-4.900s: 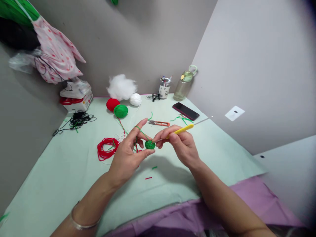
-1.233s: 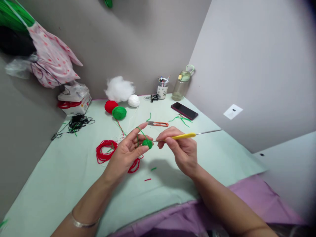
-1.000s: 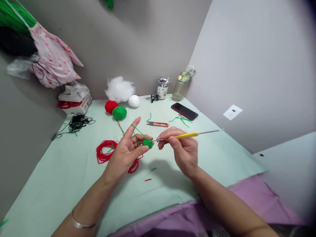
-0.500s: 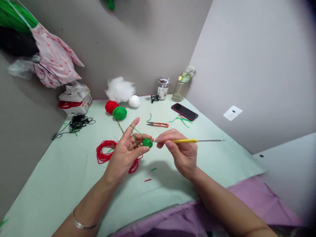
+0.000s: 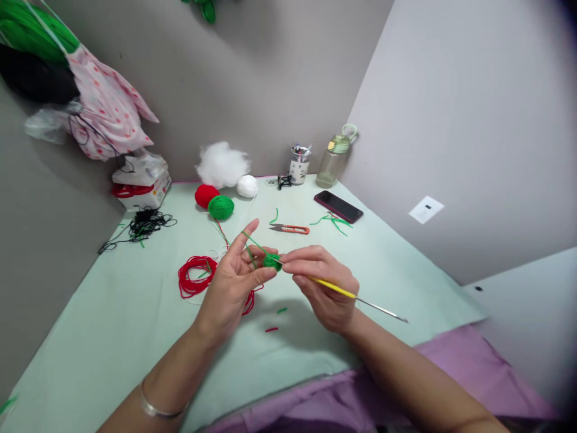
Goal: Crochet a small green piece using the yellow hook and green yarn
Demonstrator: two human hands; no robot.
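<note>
Between the thumb and fingers of my left hand (image 5: 234,279) is a small round green crochet piece (image 5: 271,262). Green yarn (image 5: 256,243) runs from it over my raised left index finger. My right hand (image 5: 327,285) grips a crochet hook (image 5: 336,288) with a yellow handle and metal ends. One metal tip meets the green piece; whether it passes through a stitch I cannot tell. The hook's other end slants down to the right. Beneath and beside my left hand lies a loose coil of red yarn (image 5: 196,276), partly hidden by the hand.
Behind my hands are thread snips (image 5: 290,229), a green yarn ball (image 5: 220,207), a red ball (image 5: 206,196), a white ball (image 5: 247,186) and white stuffing (image 5: 223,163). A phone (image 5: 338,206), bottle (image 5: 332,159) and pen cup (image 5: 299,165) stand farther back. Tangled black yarn (image 5: 146,224) lies left.
The hook has tilted: its far end dropped from nearly level to a downward slant. My right hand has turned and moved slightly lower, bringing the near tip onto the green piece.
</note>
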